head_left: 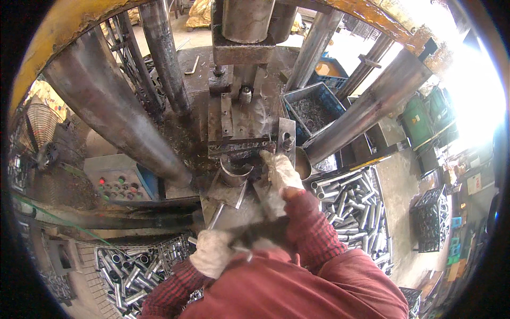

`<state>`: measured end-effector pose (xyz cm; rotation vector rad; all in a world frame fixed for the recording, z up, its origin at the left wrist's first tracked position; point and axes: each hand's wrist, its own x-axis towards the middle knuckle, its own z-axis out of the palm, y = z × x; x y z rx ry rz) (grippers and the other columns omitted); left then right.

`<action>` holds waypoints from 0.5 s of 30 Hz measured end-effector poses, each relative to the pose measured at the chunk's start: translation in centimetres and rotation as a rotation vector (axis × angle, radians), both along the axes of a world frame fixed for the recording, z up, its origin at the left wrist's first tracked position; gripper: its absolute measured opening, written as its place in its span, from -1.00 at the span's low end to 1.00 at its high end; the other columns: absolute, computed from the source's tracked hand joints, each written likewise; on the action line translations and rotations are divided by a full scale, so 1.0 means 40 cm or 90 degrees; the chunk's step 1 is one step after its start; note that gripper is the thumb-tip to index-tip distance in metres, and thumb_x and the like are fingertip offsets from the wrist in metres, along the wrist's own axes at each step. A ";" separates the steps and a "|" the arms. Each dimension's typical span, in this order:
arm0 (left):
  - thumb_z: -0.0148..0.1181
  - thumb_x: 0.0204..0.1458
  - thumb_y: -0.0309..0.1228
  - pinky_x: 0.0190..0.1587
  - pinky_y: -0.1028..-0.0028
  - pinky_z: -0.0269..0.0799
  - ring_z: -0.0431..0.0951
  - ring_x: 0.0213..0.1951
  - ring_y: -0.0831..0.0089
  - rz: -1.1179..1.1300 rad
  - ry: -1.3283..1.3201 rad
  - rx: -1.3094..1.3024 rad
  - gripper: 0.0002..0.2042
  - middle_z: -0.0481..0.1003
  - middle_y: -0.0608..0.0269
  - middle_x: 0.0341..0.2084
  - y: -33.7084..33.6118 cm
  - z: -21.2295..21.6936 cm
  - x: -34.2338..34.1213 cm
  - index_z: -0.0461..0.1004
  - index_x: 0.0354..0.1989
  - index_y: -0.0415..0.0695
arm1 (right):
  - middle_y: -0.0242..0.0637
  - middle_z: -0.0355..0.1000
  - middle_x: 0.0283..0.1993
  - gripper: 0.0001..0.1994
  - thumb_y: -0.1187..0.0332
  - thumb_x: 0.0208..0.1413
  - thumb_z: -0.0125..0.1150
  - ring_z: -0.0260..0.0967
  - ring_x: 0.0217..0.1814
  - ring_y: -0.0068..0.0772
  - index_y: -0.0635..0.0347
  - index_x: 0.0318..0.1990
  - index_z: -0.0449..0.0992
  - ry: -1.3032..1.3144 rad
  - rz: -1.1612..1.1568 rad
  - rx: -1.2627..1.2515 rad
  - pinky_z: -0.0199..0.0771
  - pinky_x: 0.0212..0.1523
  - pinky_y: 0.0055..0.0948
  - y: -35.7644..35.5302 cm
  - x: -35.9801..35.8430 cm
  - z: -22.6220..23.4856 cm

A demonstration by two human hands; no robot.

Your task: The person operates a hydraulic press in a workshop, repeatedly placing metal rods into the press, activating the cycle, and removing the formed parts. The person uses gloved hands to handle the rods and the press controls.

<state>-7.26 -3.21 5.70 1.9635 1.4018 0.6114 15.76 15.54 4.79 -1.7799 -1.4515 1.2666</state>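
A heavy metal press [245, 24] stands over the work, its thick posts [119, 111] leaning outward in the bent view. Two heaps of shiny cut tubes flank the person in red clothing [297, 287]: one right pile [353, 204] and one left pile [125, 276]. A button panel [119, 165] sits at left, and a blue crate [294, 119] of dark scraps at right, behind the right hand.

Under the ram is a steel block [255, 117]. Just in front of it lies a curved metal cradle [237, 179], open side up, between the two hands and nearer the right. A thin rod [215, 217] slants from the cradle down to the left hand [212, 254].

That gloved hand is curled around a metal bar [193, 241], whose ends poke out on both sides of the fist. The right hand [281, 173], also gloved, reaches up to the block's front right corner, beside a plate [287, 130] with a bolt [287, 143]. Its fingertips are right of the cradle and apart from it; whether they pinch anything, I cannot tell.
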 end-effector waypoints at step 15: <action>0.55 -0.05 -0.25 -0.27 0.03 0.59 0.67 -0.41 -0.10 -0.013 0.033 0.066 -0.79 0.61 -0.06 -0.56 -0.010 -0.051 0.005 0.71 -0.45 -0.12 | 0.16 0.60 -0.22 -0.67 0.30 0.46 0.11 0.63 -0.09 0.13 0.19 0.24 0.61 -0.060 -0.057 -0.019 0.58 -0.04 0.01 -0.007 0.036 -0.096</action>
